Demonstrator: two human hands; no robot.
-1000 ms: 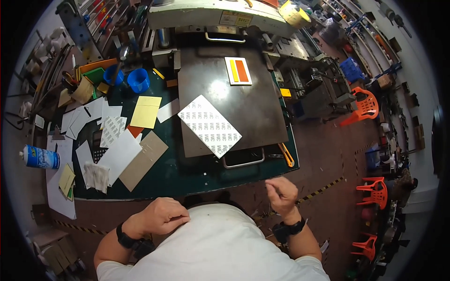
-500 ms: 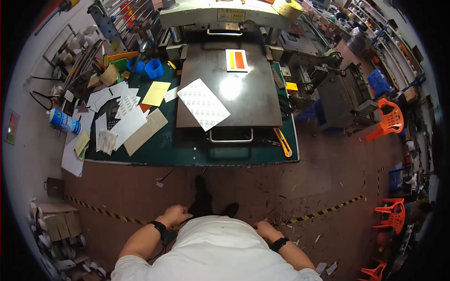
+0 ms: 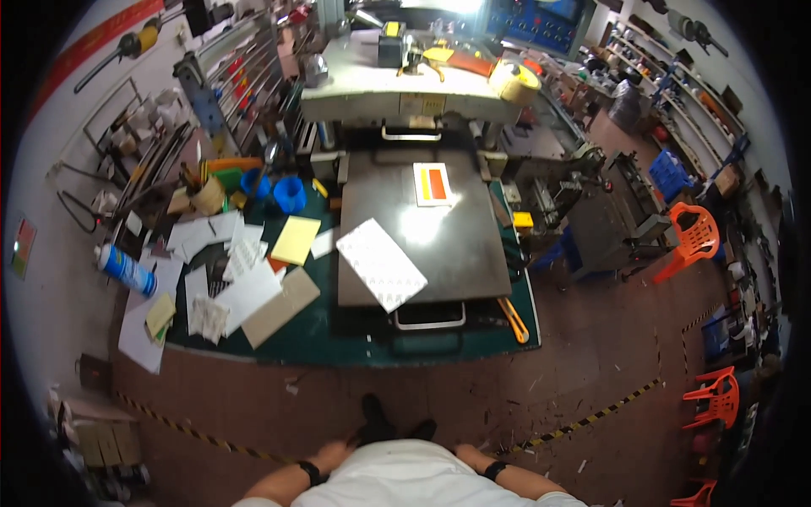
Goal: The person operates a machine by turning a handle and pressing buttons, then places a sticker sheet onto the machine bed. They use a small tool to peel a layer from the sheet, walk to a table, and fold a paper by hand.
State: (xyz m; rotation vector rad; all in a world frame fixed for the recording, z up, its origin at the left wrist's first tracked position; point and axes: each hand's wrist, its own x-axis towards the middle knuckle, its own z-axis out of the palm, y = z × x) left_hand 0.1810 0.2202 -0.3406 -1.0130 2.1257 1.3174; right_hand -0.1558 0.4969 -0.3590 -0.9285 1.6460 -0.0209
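Hands [image 3: 338,456] far from blue cups [image 3: 289,194]

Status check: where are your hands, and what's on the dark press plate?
Both hands low at the waist, mostly hidden, holding nothing visible. White perforated sheet lies flat on dark metal press plate, small red-and-yellow card behind it. Nothing between.

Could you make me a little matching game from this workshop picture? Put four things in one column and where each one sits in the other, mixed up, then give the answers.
Things:
1. white perforated sheet
2. spray can
3. orange chair
4. yellow pad

Places:
A. on the floor right of the machine
B. at the left edge of the bench, lying on its side
C. on the dark metal plate, front left part
D. on the green mat, below the blue cups

Pairs: 1-C, 2-B, 3-A, 4-D
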